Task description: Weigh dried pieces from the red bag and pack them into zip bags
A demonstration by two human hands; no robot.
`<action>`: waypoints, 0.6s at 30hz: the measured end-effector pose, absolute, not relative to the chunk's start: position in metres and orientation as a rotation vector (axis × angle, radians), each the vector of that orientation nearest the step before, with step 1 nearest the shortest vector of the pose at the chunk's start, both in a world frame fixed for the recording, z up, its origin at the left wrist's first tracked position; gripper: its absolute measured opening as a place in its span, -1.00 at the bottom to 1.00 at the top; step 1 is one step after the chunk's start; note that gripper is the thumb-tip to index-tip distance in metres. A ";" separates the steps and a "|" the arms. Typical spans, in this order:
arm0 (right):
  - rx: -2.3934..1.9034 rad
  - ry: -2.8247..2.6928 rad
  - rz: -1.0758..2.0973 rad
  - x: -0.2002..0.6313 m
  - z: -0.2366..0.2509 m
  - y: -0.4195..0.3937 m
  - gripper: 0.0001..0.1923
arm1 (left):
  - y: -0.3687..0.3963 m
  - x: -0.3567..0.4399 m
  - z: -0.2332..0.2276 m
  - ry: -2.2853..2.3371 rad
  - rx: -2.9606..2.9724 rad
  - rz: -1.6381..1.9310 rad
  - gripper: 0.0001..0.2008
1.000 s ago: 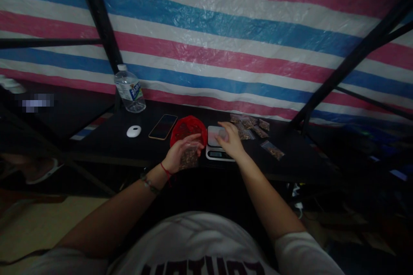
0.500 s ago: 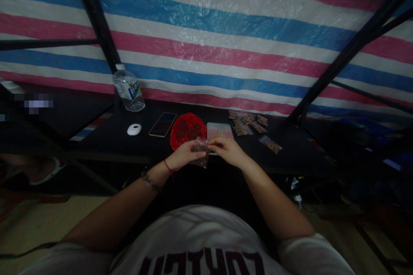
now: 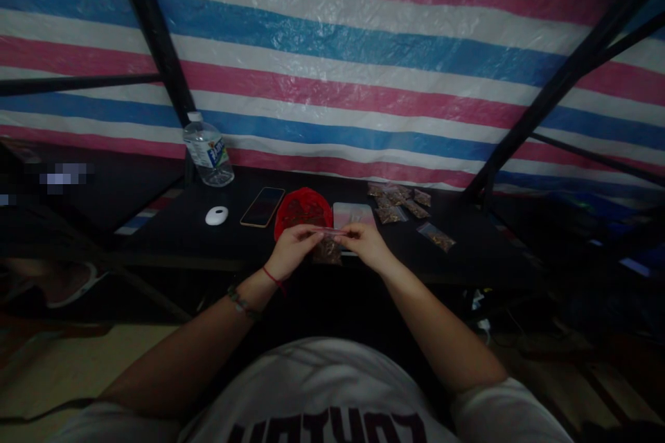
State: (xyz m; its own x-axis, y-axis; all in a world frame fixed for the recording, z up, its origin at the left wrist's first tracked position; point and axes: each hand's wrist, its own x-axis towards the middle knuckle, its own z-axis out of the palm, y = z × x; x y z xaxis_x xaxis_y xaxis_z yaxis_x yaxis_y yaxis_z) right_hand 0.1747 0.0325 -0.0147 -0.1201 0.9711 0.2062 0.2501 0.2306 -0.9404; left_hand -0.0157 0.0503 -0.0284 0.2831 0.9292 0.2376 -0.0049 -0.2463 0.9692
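Between my two hands hangs a small clear zip-lock bag [image 3: 327,250] with brown bits inside. My left hand [image 3: 294,247] pinches the left end of its top edge, and my right hand [image 3: 364,243] pinches the right end. Just behind the bag lies a red plastic bag [image 3: 280,216], open, with brown pieces in it. Beside that, partly covered by my right hand, is a flat pale pinkish object [image 3: 353,211]. Several filled zip-lock bags [image 3: 392,211] lie in a cluster to the right, and a single filled one [image 3: 436,237] rests nearer the edge.
On the black table [image 3: 171,235] are a phone [image 3: 262,207], a white rounded gadget [image 3: 217,215] and a large clear bottle [image 3: 209,152]. A striped plastic sheet [image 3: 353,90] hangs behind. Black metal posts [image 3: 161,48] slant up at both sides. At far left shows another person's foot [image 3: 67,284].
My left hand has shifted from the bag's side to its top edge. Both hands now hold the top edge stretched level, and the bag hangs straighter below.
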 end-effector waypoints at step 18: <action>-1.051 -1.300 0.905 0.167 -0.007 0.024 -0.82 | 0.047 -0.018 -0.021 0.923 1.449 1.301 -0.76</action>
State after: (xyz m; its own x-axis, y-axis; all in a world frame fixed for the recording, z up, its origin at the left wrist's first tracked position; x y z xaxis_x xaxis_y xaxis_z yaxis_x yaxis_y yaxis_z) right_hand 0.1670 0.0243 -0.0070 0.0809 0.9510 0.2985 0.0504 0.2952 -0.9541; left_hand -0.0185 0.0470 -0.0207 0.1499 0.9504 0.2725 -0.0570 -0.2669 0.9620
